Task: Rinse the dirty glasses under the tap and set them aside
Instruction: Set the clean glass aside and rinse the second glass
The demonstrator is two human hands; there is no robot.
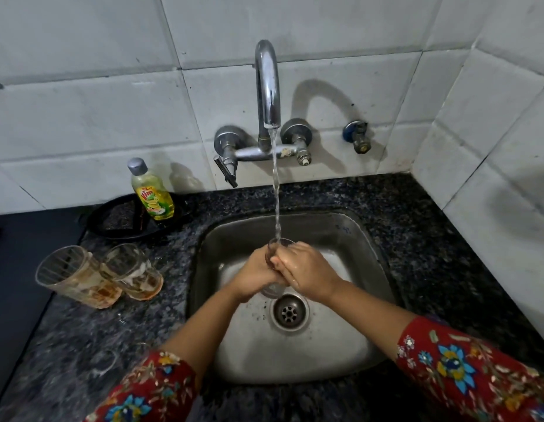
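Note:
A clear glass (273,288) is held upright over the steel sink (350,239), and water from the chrome tap (268,83) runs into its rim. My left hand (255,274) and my right hand (307,271) both wrap around it, hiding most of its body. Two dirty glasses stand on the dark granite counter left of the sink: a ribbed one (72,277) with brown residue at its base and a second one (132,271) touching it on the right.
A yellow dish-soap bottle (151,191) stands on a black round plate (112,222) behind the dirty glasses. The drain (289,312) lies just below the held glass. A small valve (357,135) sticks out of the tiled wall at right.

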